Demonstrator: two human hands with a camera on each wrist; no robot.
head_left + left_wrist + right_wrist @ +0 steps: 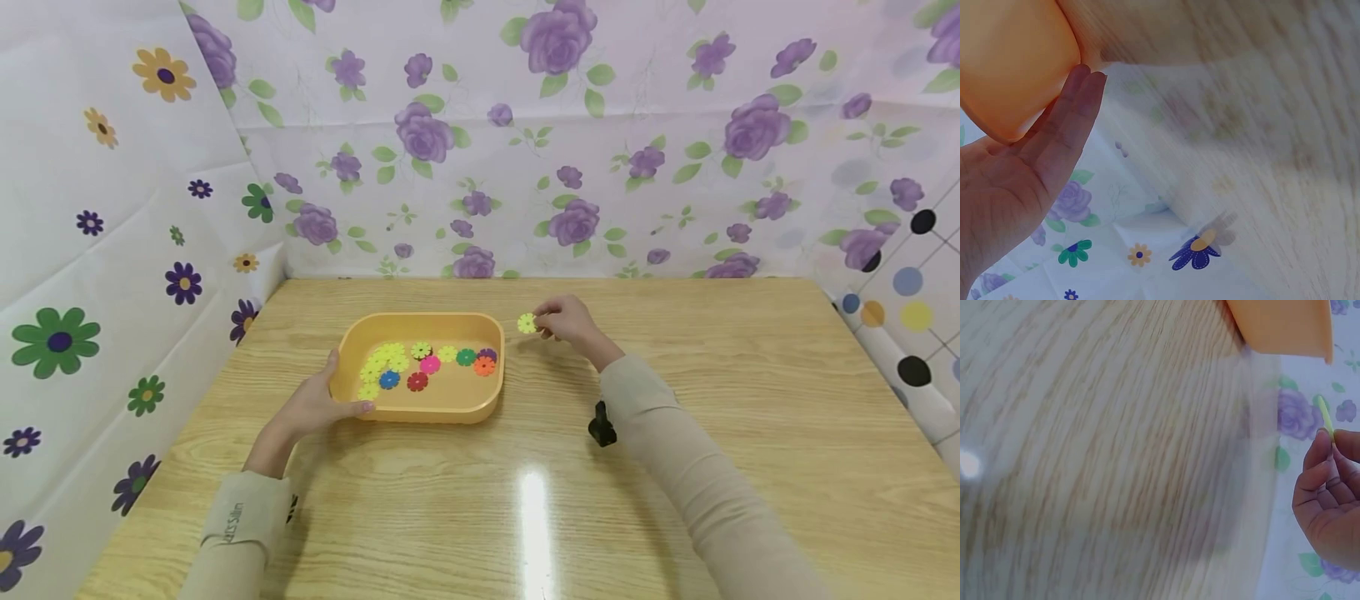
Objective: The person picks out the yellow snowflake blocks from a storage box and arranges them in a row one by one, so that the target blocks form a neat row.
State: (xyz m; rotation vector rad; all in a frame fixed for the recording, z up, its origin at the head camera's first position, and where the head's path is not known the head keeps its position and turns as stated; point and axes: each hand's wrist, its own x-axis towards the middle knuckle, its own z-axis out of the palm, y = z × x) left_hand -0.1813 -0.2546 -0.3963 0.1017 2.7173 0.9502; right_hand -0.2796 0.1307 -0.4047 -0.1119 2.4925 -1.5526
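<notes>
Right hand [567,320]: holds one yellow disc [527,323] pinched between thumb and fingertips, at right of centre in the head view.
Left hand [318,402]: spread wide at the left end of the tray [427,414]; fingers nearly straight against the outer wall, thumb at the lower left rim.
Disc to tray: apart, just outside the tray's upper right corner in the head view.
Direction from disc to tray: left and slightly down in the frame.
Tray long axis: left to right across the frame, on the bench [420,517].
Nearer hand: right hand at the tray's right wall; left hand at its left wall, in contact.
Disc attitude: face shown in the head view; edge-on, slightly tilted, in the right wrist view.
Disc height above bench: cannot tell.
Tray contents: yellow discs [393,352] grouped at left; orange disc [484,367] beside the right wall.
</notes>
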